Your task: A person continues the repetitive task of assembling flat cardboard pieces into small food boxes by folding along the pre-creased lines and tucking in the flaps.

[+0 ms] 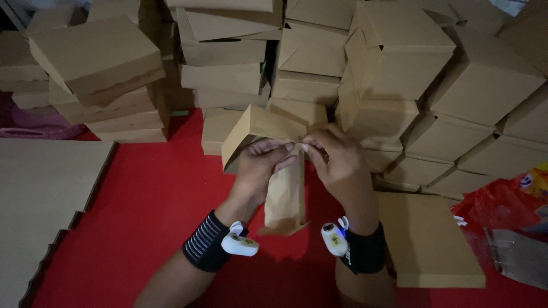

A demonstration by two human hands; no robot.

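You pinched the half-folded cardboard box [274,165] with both your left hand [260,165] and right hand [337,159], its long flap hanging toward you.

Red bag [516,199], perhaps plastic, edge-cropped.

Both forearms rise from the lower edge and lean toward each other, meeting above the red floor covering [154,199]. The left hand [260,165] has its palm turned inward, fingers curled, thumb and forefinger pinched together at the tips. The right hand [337,157] mirrors it, back facing up, fingertips pinched and touching the left's. Each wrist wears a dark band carrying a small white device.
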